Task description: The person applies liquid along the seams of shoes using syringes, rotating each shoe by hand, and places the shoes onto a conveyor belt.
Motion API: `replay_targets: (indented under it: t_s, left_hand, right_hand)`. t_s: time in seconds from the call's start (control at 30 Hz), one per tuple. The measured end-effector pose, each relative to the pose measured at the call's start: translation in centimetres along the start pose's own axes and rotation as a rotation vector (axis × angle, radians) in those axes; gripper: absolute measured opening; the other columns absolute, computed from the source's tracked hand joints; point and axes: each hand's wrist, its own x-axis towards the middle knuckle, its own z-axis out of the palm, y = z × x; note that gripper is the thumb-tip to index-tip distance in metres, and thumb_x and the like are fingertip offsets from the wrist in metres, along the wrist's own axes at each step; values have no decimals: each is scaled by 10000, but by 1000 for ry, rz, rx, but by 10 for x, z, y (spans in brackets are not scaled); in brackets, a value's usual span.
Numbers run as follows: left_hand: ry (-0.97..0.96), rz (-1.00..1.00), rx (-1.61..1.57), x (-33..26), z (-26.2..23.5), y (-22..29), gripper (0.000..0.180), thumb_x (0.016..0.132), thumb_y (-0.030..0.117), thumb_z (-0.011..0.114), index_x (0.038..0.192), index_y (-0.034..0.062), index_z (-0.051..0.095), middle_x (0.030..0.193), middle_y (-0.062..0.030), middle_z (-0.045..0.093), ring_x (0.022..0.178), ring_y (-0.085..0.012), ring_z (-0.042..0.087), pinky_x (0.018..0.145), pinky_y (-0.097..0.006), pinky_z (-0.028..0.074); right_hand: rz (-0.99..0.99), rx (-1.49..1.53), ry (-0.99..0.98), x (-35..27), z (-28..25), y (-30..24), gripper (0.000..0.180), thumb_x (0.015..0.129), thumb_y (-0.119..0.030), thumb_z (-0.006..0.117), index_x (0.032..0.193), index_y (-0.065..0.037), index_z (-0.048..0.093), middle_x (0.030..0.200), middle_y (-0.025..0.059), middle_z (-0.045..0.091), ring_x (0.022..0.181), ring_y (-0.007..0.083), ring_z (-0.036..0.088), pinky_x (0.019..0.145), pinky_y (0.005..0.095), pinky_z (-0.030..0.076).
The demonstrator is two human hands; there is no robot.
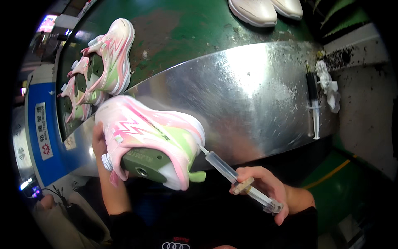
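Note:
A pink, white and green sneaker (pixel 161 120) with a green shoe last (pixel 145 164) inside is tilted on its side in front of me. My left hand (pixel 99 143) grips it near the toe and dial side, with most of the fingers hidden behind the shoe. In my right hand (pixel 265 184) is a clear syringe (pixel 222 166), the fingers wrapped round its barrel flange and plunger. Its narrow tip meets the sneaker at the heel, by the edge of the white sole; whether it touches cannot be told.
Several matching sneakers (pixel 110 62) on lasts stand on the green surface (pixel 174 33) at far left. Two pale shoes (pixel 257 12) lie at the top. On the metal plate (pixel 248 103), at right, rest another syringe (pixel 315 112), a dark tool (pixel 311 85) and crumpled white tissue (pixel 328 87).

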Motion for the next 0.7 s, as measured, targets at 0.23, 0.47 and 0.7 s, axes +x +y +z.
replay_targets:
  t_s: [0.23,0.47,0.7]
  left_hand:
    - [-345,853,1469,-45,-78,-3,487,741,144,656,1166,27,450,1216,-154,505,1129,-282,495,971,-381,408]
    - [65,267,405,-91,-78,-47,461,877,189,550,1251,-49,424,1182,-197,535,1038,-297,580,865,-380,520]
    - [-163,41,154,-117,-70,-87,905,683,169,762,1394,-7,231,1332,-186,430,1206,-307,467,1028,-434,371]
  right_hand:
    - [43,-249,-108,18,-5,11,1083,558,-411,851,1366,11,266,1216,96,412,906,101,440,777,233,371]
    - [27,-290,-52,17,11,20,1073,548,-412,845,1366,-11,279,1187,79,423,838,86,401,705,222,341]
    - [60,-335,-20,14,30,21,1074,539,-418,842,1366,-21,283,1188,71,414,833,89,381,720,228,327]
